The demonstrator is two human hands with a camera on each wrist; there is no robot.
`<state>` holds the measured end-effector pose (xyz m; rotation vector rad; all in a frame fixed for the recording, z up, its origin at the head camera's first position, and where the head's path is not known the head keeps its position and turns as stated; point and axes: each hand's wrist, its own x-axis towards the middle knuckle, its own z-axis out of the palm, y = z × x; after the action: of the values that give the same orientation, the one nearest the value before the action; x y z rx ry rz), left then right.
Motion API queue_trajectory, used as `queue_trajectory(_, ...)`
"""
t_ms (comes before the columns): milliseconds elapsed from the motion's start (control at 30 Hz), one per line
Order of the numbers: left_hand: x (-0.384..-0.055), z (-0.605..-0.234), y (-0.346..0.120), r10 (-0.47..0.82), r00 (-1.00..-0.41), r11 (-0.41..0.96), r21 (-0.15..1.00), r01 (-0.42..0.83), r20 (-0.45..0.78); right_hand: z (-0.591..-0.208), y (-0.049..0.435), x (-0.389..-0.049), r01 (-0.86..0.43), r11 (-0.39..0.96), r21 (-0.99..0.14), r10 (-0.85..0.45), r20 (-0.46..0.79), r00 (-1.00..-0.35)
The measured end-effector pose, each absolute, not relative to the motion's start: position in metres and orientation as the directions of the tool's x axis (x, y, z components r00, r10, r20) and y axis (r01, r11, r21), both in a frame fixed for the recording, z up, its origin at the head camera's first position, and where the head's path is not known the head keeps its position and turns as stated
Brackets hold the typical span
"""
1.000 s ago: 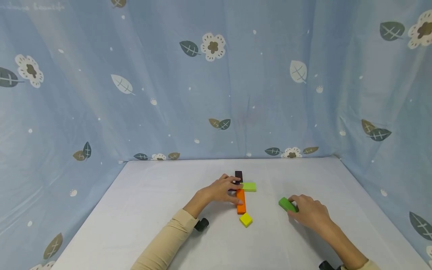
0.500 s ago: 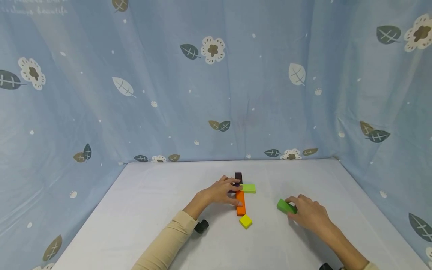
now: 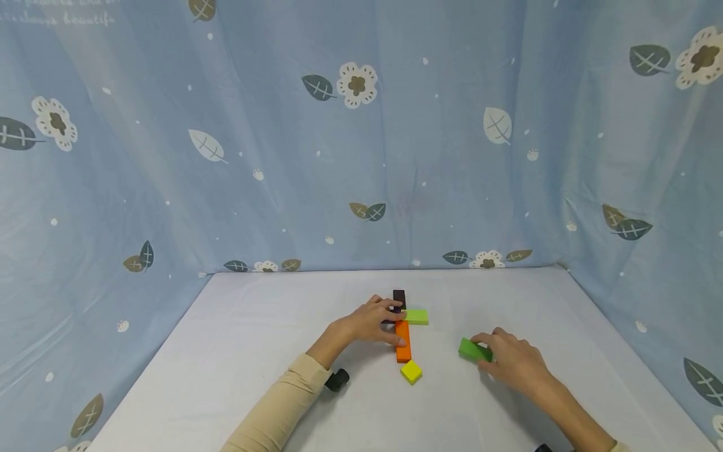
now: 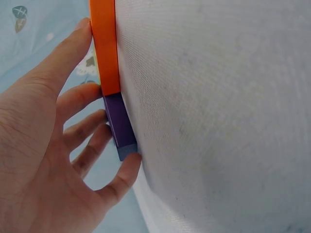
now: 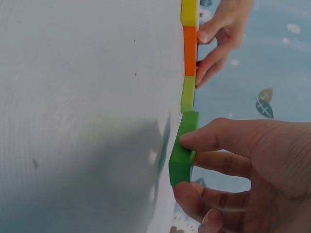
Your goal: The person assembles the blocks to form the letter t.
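Note:
My left hand rests on a group of wooden blocks, its fingers spread. The thumb touches the orange block; the fingertips lie over the dark purple blocks and at the near end of the light green block. In the left wrist view, the little finger touches the end of one purple block. My right hand pinches a green block between thumb and fingers, to the right of the group. The right wrist view shows this green block tilted, with a shadow beside it.
A yellow block lies turned cornerwise just in front of the orange one. White cloth covers the table. Blue patterned curtain hangs at the back and both sides. A black wrist device sits under the left forearm.
My right hand has shifted a little to the left with the green block, which has turned more sideways. The left hand keeps its place on the blocks. The head view has tilted slightly.

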<state>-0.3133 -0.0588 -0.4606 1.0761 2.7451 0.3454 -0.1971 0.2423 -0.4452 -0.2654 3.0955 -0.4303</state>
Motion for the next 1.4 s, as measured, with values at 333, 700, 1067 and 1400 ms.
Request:
queue_trajectory(333,-0.312,-0.461,-0.059,0.695,-0.716,0.703,0.278,0.655,-0.069,-0.443,0.234,-0.192,-0.172,0.941,-0.291,-0.179,0.004,-0.984)
queue_trajectory(700,-0.311,-0.462,-0.058,0.692,-0.719,0.705,0.269,0.656,-0.063,-0.442,0.227,-0.19,-0.17,0.943,-0.284,-0.182,-0.016,-0.983)
queue_trajectory(1067,-0.311,-0.461,-0.058,0.685,-0.725,0.713,0.264,0.649,-0.07,-0.443,0.22,-0.191,-0.165,0.948,-0.271,-0.183,-0.044,-0.982)
queue_trajectory(1400,-0.312,-0.46,-0.058,0.692,-0.719,0.708,0.258,0.657,-0.069,-0.44,0.212,-0.188,-0.177,0.948,-0.266,-0.196,-0.048,-0.979)
